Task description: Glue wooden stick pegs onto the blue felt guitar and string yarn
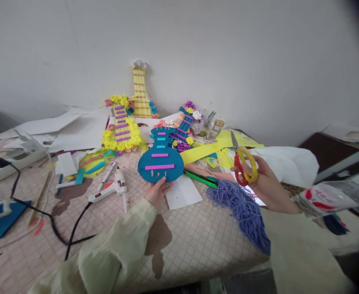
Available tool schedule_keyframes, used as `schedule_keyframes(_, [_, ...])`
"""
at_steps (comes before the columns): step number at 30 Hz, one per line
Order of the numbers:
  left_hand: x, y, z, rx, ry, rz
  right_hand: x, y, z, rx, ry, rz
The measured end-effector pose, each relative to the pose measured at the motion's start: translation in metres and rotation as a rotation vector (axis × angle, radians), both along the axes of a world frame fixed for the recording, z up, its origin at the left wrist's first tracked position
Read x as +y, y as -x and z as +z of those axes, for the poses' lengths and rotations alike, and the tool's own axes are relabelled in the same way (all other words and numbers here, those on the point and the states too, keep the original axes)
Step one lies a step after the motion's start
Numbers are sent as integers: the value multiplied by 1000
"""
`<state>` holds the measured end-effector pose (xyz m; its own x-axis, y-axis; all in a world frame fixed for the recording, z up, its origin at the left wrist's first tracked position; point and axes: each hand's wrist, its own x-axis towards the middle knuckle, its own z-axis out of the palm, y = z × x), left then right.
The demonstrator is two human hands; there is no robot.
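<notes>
My left hand (158,192) grips the lower edge of a blue toy guitar (160,161). Purple and light-blue strips cross its face, and small tan pegs sit at the top and bottom. Off to the right, my right hand (264,183) holds scissors (242,163) with red and yellow handles, blades pointing up and left. Below the scissors lies a heap of purple-blue yarn (240,210). A green utility knife (200,178) and white paper (183,191) are beside the guitar on its right.
A glue gun (113,188) with a black cord lies left of the guitar. Decorated string pieces stand behind, including a tall yellow one (141,94) against the wall. At far right is a plastic bottle (323,198). A power strip (12,163) lies at left.
</notes>
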<state>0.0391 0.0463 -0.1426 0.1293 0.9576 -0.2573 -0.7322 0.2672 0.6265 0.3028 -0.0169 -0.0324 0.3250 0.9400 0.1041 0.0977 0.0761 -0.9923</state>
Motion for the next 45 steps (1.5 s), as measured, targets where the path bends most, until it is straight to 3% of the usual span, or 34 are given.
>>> schedule_keyframes(5, [1,3,2,-9,-34,19,-21,19,18,66,-39,75])
schedule_keyframes(9, [1,7,3,-18,-62,32,-36,30,16,14,-12,155])
schedule_keyframes(12, [1,9,6,-24,-77,38,-42,38,-6,-197,56,215])
schedule_keyframes(18, [4,13,10,-4,-109,66,-56,73,-67,-758,88,287])
schedule_keyframes(22, [4,14,11,12,-130,86,-59,103,-87,-906,107,345])
schedule_keyframes(26, [4,15,12,12,-140,104,-50,118,-86,-1098,170,405])
schedule_keyframes(31, [5,18,12,0,-138,123,-39,120,-60,-1283,194,537])
schedule_keyframes(34, [6,18,11,-1,-129,134,-17,107,-39,-1318,140,498])
schedule_keyframes(38, [5,16,13,5,-121,134,47,74,-26,-1396,76,194])
schedule_keyframes(42, [4,16,16,8,-112,141,115,47,-41,-1462,88,85])
schedule_keyframes(45, [4,16,16,10,-103,146,145,40,-60,-1518,75,92])
